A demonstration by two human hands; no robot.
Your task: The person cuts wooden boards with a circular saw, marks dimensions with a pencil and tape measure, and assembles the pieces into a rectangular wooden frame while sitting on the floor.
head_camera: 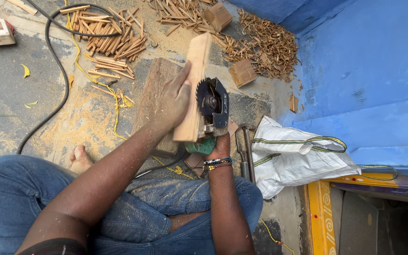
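While the left hand [175, 101] gripped the wooden plank [193, 89], the right hand [219, 147] clutched the circular saw [212, 106] at its three o'clock; a slip risked cutting fingers.

Sawdusty floor [5, 94]; wood strips [112, 42]; white sack [293, 158]

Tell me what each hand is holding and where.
Left hand holds the pale wooden plank along its lower side; right hand holds the green circular saw by its body.

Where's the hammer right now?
In the head view, the metal-headed hammer lies on the floor just right of the right hand holding the green circular saw, beside the white woven sack.
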